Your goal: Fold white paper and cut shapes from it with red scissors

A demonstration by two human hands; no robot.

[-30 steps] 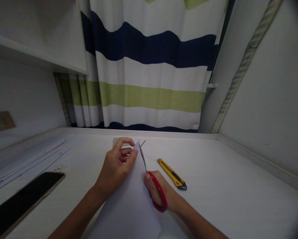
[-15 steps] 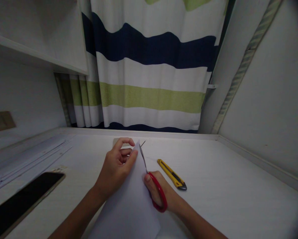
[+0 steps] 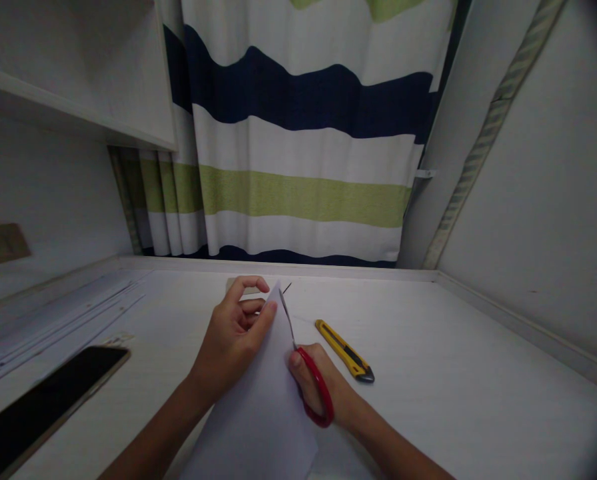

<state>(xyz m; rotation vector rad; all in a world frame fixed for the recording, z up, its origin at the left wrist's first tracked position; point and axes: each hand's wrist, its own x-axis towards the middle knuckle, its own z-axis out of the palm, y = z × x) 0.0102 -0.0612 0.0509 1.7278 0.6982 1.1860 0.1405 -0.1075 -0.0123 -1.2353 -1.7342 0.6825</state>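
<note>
A white sheet of paper (image 3: 258, 420), coming to a point at its far end, is pinched near that tip by my left hand (image 3: 238, 327). Its thumb lies on top of the sheet and the other fingers curl beside it. My right hand (image 3: 323, 383) grips red-handled scissors (image 3: 323, 393), with the thumb by the handle loop. The metal blades reach up along the paper's right edge, close to the left thumb. How far the paper sits between the blades I cannot tell. Right of the scissors lies a yellow utility knife (image 3: 345, 351).
A black phone (image 3: 53, 407) rests on the white desk (image 3: 458, 373) at the left, near flat papers (image 3: 68, 327) along the wall. Behind my left hand a small pale object (image 3: 236, 285) is partly hidden. A striped curtain (image 3: 303, 153) hangs beyond the desk's back edge.
The paper's lower right corner has shifted slightly left. Both hands and the scissors are almost where they were.
</note>
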